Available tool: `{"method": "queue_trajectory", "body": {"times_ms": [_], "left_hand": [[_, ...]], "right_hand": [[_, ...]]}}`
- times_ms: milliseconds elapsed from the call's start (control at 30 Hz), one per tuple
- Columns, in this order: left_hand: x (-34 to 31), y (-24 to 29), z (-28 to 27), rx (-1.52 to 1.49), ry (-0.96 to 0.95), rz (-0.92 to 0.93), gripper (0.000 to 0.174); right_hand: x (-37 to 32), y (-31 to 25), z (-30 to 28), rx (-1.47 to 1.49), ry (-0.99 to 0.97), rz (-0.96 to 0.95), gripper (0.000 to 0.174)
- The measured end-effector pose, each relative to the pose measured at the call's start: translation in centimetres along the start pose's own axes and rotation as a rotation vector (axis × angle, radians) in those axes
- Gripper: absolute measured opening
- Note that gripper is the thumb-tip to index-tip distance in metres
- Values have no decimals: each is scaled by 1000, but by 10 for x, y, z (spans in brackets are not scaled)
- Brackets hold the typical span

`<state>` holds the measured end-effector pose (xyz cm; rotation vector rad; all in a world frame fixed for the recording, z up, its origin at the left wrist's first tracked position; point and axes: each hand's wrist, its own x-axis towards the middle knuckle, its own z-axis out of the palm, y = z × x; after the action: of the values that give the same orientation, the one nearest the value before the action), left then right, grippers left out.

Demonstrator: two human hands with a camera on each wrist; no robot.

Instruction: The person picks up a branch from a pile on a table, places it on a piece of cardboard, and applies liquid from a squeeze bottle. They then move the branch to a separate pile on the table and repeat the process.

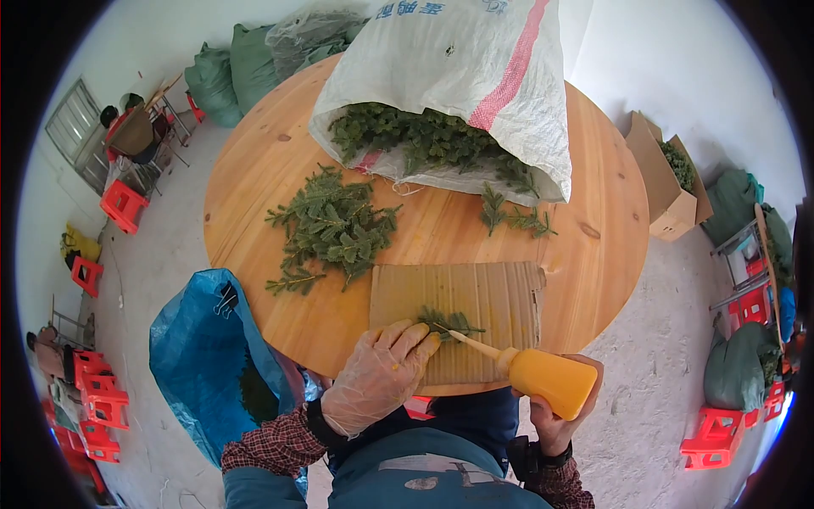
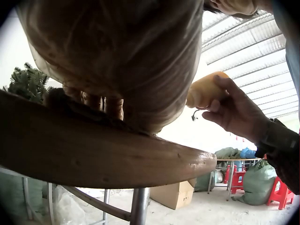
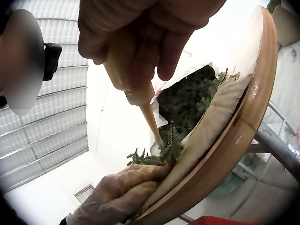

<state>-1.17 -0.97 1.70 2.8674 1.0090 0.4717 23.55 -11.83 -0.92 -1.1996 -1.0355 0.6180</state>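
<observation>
On a corrugated cardboard piece (image 1: 509, 297) at the table's near edge lies a small evergreen sprig (image 1: 458, 323). My left hand (image 1: 377, 382), in a clear plastic glove, rests on the cardboard and pinches the sprig at its left end. From the right, my bare right hand (image 1: 555, 434) grips a yellow squeeze bottle (image 1: 553, 382), tilted so its long thin nozzle (image 1: 473, 343) points down at the sprig. In the right wrist view the nozzle tip (image 3: 160, 144) overlaps the sprig's needles. A heap of cut sprigs (image 1: 335, 225) sits behind the left hand.
A white woven sack (image 1: 441, 64) full of greenery opens toward me at the table's back. Two loose sprigs (image 1: 513, 219) lie before it. A blue bag (image 1: 199, 365) hangs at the round table's (image 1: 593, 246) left edge. Red stools (image 1: 102, 399) and green sacks (image 1: 738, 373) stand around.
</observation>
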Motion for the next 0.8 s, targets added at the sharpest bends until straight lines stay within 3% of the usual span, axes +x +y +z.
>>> {"method": "queue_trajectory", "body": {"times_ms": [433, 700, 800], "left_hand": [[-3, 0, 4, -31, -19, -39, 42], [-3, 0, 4, -47, -8, -44, 42], [-2, -1, 3, -55, 2, -46, 43]], "right_hand": [[1, -16, -6, -41, 9, 22, 73], [1, -22, -11, -63, 96, 25, 73], [0, -13, -20, -169, 179, -63, 73]]}}
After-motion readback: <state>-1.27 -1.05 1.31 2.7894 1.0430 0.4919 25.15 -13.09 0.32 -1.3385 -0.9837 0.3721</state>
